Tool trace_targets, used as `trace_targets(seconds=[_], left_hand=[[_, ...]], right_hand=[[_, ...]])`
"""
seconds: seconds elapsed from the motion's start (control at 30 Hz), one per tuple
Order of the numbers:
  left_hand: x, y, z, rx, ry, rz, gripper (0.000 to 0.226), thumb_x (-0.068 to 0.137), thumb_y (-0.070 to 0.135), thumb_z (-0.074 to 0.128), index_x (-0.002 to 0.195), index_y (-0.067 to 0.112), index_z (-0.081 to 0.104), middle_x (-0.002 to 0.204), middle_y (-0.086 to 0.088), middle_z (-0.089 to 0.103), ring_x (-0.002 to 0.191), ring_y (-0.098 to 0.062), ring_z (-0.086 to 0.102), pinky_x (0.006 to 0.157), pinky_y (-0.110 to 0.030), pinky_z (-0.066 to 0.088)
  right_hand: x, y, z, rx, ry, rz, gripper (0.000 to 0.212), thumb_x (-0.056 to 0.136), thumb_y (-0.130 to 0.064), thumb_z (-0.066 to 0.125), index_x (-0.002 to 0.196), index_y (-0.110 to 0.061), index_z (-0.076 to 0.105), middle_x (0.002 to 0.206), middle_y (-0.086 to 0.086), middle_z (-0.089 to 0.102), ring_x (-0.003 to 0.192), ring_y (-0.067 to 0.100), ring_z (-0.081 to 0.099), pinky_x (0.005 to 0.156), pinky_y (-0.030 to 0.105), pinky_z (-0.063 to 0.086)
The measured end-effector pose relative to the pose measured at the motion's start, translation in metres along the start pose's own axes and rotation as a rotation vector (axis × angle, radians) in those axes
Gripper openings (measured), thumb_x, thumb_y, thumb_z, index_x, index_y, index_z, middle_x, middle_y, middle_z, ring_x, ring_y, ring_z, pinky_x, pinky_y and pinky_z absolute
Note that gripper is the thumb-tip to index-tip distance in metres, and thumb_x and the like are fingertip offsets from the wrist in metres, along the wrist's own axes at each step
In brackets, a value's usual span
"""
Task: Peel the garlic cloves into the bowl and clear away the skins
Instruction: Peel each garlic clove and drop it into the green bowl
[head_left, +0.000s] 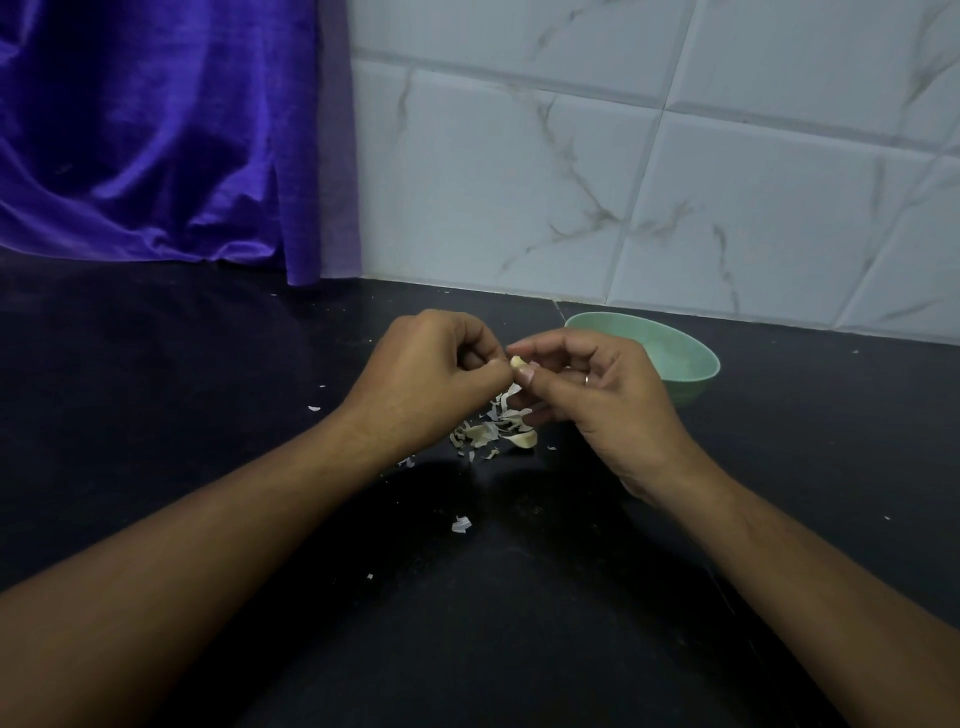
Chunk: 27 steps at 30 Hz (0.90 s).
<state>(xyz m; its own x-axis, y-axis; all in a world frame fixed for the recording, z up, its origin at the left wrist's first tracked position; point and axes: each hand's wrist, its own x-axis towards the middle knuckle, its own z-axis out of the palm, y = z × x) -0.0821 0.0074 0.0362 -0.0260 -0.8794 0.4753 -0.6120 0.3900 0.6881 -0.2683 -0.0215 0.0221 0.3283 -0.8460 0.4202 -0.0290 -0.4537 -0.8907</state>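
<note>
Just left of the round pale-green bowl (698, 382), the left hand (431, 374) and right hand (597, 397) both pinch a small pale garlic clove (517, 362) above papery white skins (491, 431) heaped on the black desk (208, 415), so peeling looks unfinished and the clearing is still to do.

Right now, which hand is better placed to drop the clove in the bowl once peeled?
Right, probably. Both hands pinch the clove, but the right hand sits right by the green bowl; the left hand is farther, with the right hand in its way.
</note>
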Motion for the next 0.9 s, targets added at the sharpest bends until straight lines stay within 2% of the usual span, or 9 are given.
trace_targets(seconds=[0.23, 0.3, 0.43, 0.6, 0.67, 0.77, 0.9], left_hand=[[0.0022, -0.0046, 0.0029, -0.006, -0.052, -0.026, 0.013, 0.091, 0.021, 0.065, 0.082, 0.023, 0.073, 0.07, 0.003, 0.073, 0.069, -0.015, 0.072, 0.072, -0.047, 0.062], [0.0028, -0.0058, 0.0013, -0.017, -0.052, -0.027, 0.017, 0.095, 0.02, 0.061, 0.082, 0.021, 0.073, 0.071, 0.001, 0.074, 0.07, -0.017, 0.073, 0.073, -0.049, 0.062], [0.0034, -0.0068, 0.0001, -0.02, -0.051, -0.003, 0.029, 0.093, 0.037, 0.051, 0.077, 0.02, 0.069, 0.07, 0.002, 0.072, 0.072, -0.017, 0.072, 0.072, -0.05, 0.061], [0.0037, -0.0089, -0.0002, -0.016, -0.017, 0.007, 0.031, 0.098, 0.037, 0.067, 0.071, 0.023, 0.067, 0.065, 0.006, 0.069, 0.061, -0.012, 0.067, 0.069, -0.047, 0.061], [0.0044, -0.0088, -0.0003, -0.099, -0.021, -0.025, 0.022, 0.093, 0.033, 0.074, 0.075, 0.022, 0.069, 0.069, 0.002, 0.071, 0.067, -0.019, 0.071, 0.069, -0.05, 0.063], [0.0044, -0.006, -0.0004, -0.335, -0.069, -0.098, 0.01, 0.093, 0.025, 0.076, 0.089, 0.016, 0.075, 0.086, -0.012, 0.074, 0.082, -0.032, 0.075, 0.071, -0.057, 0.064], [0.0045, -0.005, 0.0008, -0.461, -0.093, -0.124, 0.014, 0.094, 0.022, 0.076, 0.094, 0.008, 0.075, 0.092, -0.019, 0.074, 0.078, -0.024, 0.072, 0.073, -0.05, 0.063]], right_hand=[[0.0015, -0.01, -0.0059, 0.263, 0.071, 0.086, 0.015, 0.093, -0.003, 0.071, 0.107, -0.004, 0.073, 0.095, 0.008, 0.072, 0.088, 0.022, 0.073, 0.072, 0.032, 0.063], [0.0019, -0.0103, -0.0064, 0.28, 0.072, 0.111, 0.015, 0.093, -0.004, 0.07, 0.108, -0.005, 0.072, 0.095, 0.01, 0.073, 0.083, 0.021, 0.072, 0.068, 0.03, 0.061], [0.0014, -0.0101, -0.0059, 0.25, 0.077, 0.119, 0.019, 0.094, -0.005, 0.07, 0.113, -0.004, 0.068, 0.093, 0.013, 0.075, 0.074, 0.019, 0.071, 0.065, 0.03, 0.062], [0.0014, -0.0098, -0.0065, 0.236, 0.078, 0.118, 0.016, 0.094, -0.007, 0.07, 0.11, -0.004, 0.069, 0.095, 0.014, 0.075, 0.075, 0.02, 0.071, 0.065, 0.029, 0.062], [0.0014, -0.0091, -0.0063, 0.232, 0.072, 0.118, 0.015, 0.094, -0.007, 0.07, 0.109, -0.005, 0.07, 0.096, 0.014, 0.075, 0.074, 0.02, 0.071, 0.066, 0.03, 0.063], [0.0008, -0.0084, -0.0062, 0.221, 0.054, 0.119, 0.014, 0.094, -0.007, 0.071, 0.107, -0.007, 0.072, 0.096, 0.015, 0.075, 0.074, 0.019, 0.071, 0.068, 0.031, 0.063], [0.0004, -0.0062, -0.0046, 0.181, 0.043, 0.096, 0.013, 0.094, -0.009, 0.071, 0.106, -0.007, 0.075, 0.09, 0.01, 0.074, 0.069, 0.019, 0.069, 0.066, 0.031, 0.063]])
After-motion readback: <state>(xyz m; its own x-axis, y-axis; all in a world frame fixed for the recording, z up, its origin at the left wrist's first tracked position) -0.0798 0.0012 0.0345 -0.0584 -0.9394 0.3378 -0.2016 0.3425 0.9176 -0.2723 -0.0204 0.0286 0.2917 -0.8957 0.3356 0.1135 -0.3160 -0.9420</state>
